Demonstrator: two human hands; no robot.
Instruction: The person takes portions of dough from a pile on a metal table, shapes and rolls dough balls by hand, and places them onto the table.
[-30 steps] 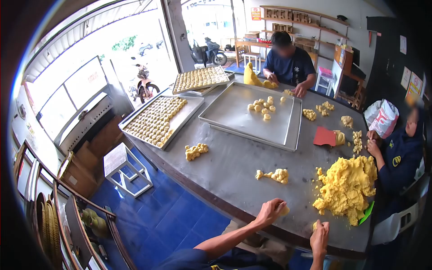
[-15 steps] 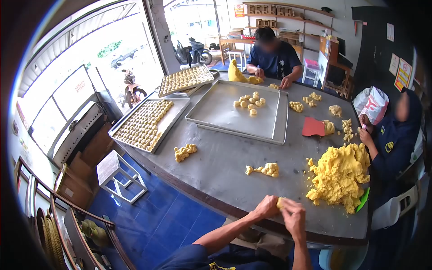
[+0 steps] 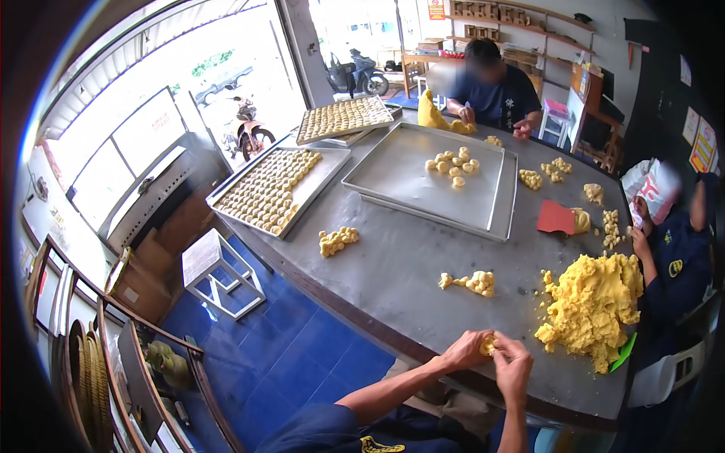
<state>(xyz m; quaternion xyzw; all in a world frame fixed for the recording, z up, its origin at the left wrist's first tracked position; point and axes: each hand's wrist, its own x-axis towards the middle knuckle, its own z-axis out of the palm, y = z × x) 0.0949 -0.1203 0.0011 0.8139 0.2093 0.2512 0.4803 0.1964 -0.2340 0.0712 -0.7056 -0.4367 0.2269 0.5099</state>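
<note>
My left hand point(image 3: 466, 351) is wrapped round a small piece of yellow dough point(image 3: 488, 346) at the table's front edge. Fingers of my right hand point(image 3: 513, 365) close on the same piece from the right. Just beyond them lies a cluster of pale dough balls point(image 3: 479, 283). To the right of my hands rises a large crumbly yellow mound point(image 3: 593, 306), with a green scraper point(image 3: 624, 353) partly under its edge. Another dough cluster point(image 3: 337, 241) rests farther left on the metal table point(image 3: 393, 298).
Trays of shaped pieces point(image 3: 268, 192) stand at the back left, near a large tray point(image 3: 423, 185) holding several balls. A co-worker point(image 3: 498, 94) sits across the table, another person point(image 3: 676, 249) at the right. A white stool point(image 3: 219, 272) stands left.
Since one second ago my hands have come together at the dough piece. Over the last half second the view has swung, shifting the scene rightward. The right-hand person's arm is now raised.
</note>
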